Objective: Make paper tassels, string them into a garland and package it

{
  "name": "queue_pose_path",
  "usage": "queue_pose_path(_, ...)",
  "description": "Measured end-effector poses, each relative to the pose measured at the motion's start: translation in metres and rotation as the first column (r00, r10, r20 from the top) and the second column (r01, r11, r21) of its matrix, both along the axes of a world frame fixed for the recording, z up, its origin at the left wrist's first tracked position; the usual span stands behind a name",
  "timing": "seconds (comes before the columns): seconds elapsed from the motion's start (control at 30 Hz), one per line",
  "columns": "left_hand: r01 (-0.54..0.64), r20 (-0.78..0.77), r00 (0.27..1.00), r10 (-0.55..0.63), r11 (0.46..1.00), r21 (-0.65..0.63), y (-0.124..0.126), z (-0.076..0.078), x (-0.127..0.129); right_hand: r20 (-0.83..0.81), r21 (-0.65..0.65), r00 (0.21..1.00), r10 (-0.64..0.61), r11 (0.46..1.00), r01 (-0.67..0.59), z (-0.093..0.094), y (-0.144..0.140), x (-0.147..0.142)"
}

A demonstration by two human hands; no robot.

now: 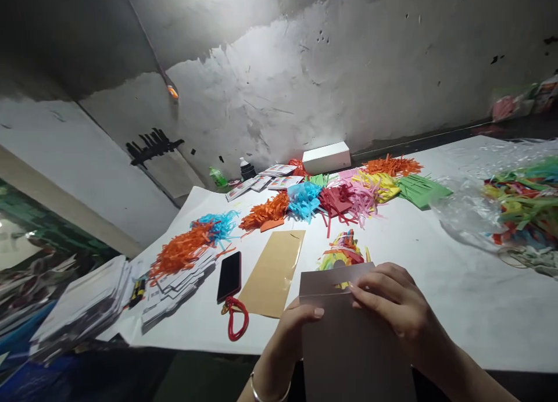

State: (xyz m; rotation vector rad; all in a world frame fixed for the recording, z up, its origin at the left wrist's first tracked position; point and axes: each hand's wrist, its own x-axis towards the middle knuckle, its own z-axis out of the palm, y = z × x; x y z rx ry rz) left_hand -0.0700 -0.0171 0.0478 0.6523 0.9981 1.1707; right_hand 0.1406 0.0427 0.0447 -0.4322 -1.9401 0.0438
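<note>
Hands (394, 300) holding brown envelope (349, 338)

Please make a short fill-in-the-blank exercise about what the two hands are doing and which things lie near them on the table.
1. Both hands hold a grey-brown ____.
2. The right hand pinches its top flap, while the ____ hand grips its side edge.
3. The black phone has a ____ cord at its near end.
4. Between the phone and the hands lies a flat ____ envelope.

Missing words: envelope; left; red; tan
</note>
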Motion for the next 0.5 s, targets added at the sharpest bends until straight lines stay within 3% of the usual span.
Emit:
queue_pose_path(0.3, 0.094, 0.176, 0.98, -0.09, 0.995, -0.014, 0.007, -0.014, 0.012, 0.0, -0.015, 0.998, 0.056, 0.998, -0.056, -0.01, 0.006, 0.013)
queue_pose_path(0.5, 0.053, 0.222, 0.974, -0.033, 0.995, -0.087, 0.007, -0.02, 0.014, -0.026, 0.03, 0.999, 0.044, 0.999, -0.043, -0.03, 0.008, 0.018)
